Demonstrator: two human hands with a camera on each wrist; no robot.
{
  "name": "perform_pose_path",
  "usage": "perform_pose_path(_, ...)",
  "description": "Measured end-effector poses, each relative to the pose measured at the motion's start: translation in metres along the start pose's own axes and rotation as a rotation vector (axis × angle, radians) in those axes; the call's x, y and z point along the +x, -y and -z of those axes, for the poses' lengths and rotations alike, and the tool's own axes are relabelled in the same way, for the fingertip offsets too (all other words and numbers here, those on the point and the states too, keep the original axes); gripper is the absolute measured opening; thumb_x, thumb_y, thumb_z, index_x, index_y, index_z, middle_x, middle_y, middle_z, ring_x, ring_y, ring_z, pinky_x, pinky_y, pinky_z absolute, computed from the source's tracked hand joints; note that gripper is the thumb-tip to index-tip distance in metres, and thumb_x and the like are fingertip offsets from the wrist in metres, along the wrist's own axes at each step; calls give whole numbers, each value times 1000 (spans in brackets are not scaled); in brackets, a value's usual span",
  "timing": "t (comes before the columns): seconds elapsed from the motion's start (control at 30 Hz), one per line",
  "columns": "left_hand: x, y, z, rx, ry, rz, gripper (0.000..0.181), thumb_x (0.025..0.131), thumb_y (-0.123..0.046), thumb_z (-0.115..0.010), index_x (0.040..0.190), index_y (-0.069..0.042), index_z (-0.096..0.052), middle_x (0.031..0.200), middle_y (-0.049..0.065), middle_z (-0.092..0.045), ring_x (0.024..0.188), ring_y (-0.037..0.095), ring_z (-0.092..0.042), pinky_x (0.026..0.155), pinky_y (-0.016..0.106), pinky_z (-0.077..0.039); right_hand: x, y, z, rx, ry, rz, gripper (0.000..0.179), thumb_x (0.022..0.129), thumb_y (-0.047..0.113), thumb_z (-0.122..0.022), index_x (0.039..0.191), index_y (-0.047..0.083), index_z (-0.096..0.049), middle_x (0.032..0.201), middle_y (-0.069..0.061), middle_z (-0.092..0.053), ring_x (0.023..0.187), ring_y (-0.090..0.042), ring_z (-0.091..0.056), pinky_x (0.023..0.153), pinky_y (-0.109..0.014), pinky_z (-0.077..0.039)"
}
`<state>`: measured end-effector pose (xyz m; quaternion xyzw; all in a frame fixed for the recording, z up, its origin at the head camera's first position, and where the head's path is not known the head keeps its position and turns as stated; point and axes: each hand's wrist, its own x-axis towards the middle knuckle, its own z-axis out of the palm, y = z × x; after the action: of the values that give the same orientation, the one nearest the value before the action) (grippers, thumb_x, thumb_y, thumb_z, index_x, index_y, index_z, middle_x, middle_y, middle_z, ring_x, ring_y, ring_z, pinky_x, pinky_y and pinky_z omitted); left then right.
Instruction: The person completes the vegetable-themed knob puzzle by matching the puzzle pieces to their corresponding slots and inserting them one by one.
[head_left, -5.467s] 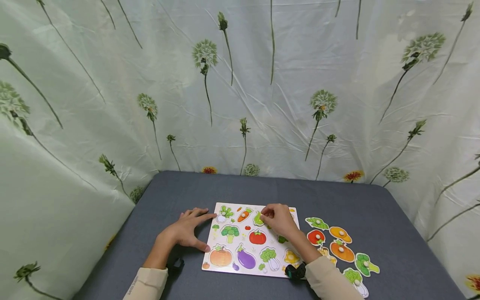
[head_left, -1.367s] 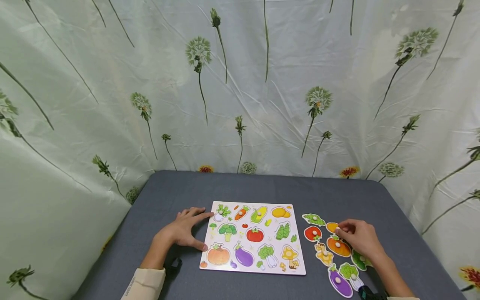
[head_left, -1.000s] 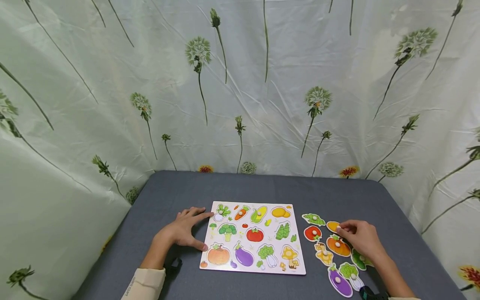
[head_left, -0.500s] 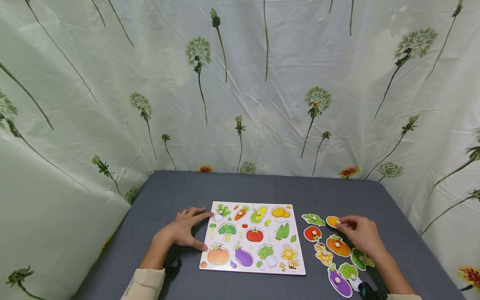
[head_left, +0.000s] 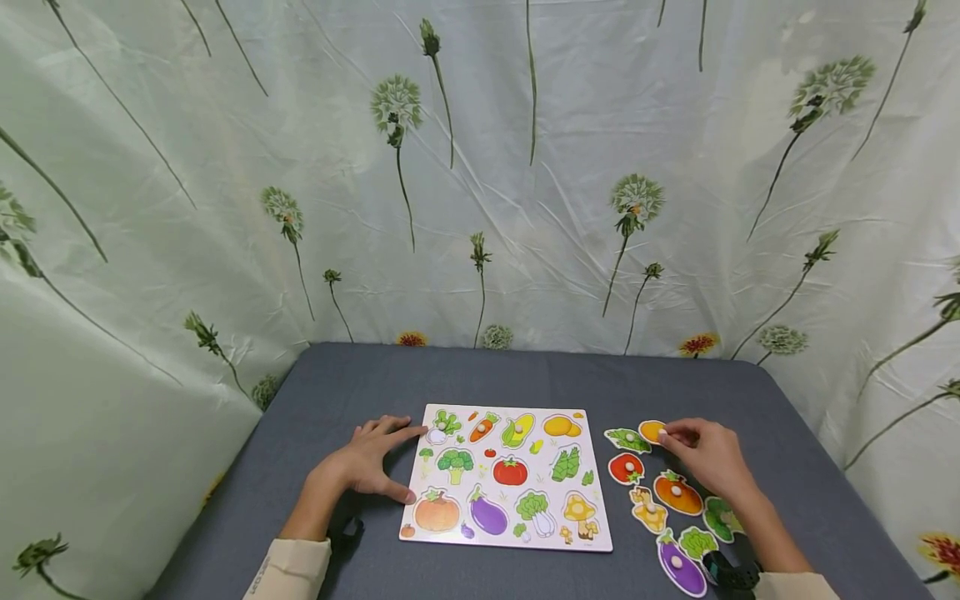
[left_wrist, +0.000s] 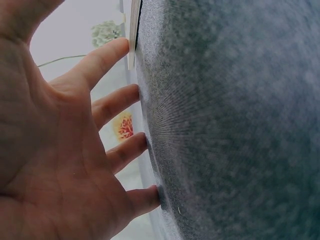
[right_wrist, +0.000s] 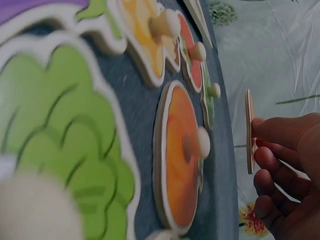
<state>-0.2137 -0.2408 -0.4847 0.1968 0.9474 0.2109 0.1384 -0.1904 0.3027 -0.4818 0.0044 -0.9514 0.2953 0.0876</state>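
My right hand (head_left: 708, 457) pinches an orange-yellow knobbed puzzle piece (head_left: 651, 432), whose knob is hidden by the fingers. In the right wrist view this piece (right_wrist: 249, 132) is raised above the table, seen edge-on. My left hand (head_left: 367, 458) spreads at the left side of the white puzzle board (head_left: 482, 472), thumb and index finger at its edge. The left wrist view shows that index finger against the board's edge (left_wrist: 134, 35), other fingertips on the cloth. Knobbed radish, carrot (head_left: 483, 427) and corn (head_left: 517, 430) pieces sit in the board's top row.
Right of the board lie loose knobbed pieces: pea pod (head_left: 627, 440), tomato (head_left: 626, 468), pumpkin (head_left: 678, 492), mushroom (head_left: 648, 509), eggplant (head_left: 680, 565), cabbage (head_left: 697, 542) and broccoli (head_left: 722, 518), partly behind the wrist. A flowered curtain (head_left: 525, 208) hangs behind the grey table (head_left: 360, 375).
Earlier, my right hand was at the corn on the board. It then gripped the orange-yellow piece among the loose ones and has lifted it, moving away and slightly left. My left hand stays put.
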Motion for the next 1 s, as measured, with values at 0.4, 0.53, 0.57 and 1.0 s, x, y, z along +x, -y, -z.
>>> perform_pose_path(0.4, 1, 1, 0, -9, 5, 8, 108, 62, -62, -90, 156, -29, -47, 163, 14, -35, 145, 47, -31, 115, 79, -15, 17, 18, -15, 40, 15, 28, 24, 93, 24, -79, 105, 3, -78, 91, -6, -74, 78, -15, -60, 66, -26, -48)
perform_pose_path(0.53, 1, 2, -2, -7, 4, 13, 108, 62, -62, -90, 155, -31, -48, 163, 13, -36, 146, 46, -31, 115, 79, -14, 22, 23, -18, 48, 16, 37, 23, 92, 24, -79, 104, 4, -78, 92, -7, -74, 78, -15, -59, 65, -27, -47)
perform_pose_path(0.57, 1, 2, -2, -6, 3, 12, 107, 62, -62, -90, 155, -31, -48, 163, 13, -36, 146, 46, -31, 115, 79, -14, 23, 25, -19, 48, 18, 37, 23, 92, 24, -79, 104, 4, -78, 92, -6, -74, 78, -15, -59, 65, -27, -47)
perform_pose_path(1.0, 1, 2, -1, -1, -6, 0, 108, 62, -61, -91, 155, -29, -47, 162, 14, -36, 145, 46, -31, 114, 80, -15, 37, 40, -31, 83, 64, 74, 21, 93, 22, -78, 105, 6, -79, 90, -6, -74, 76, -15, -59, 62, -26, -46)
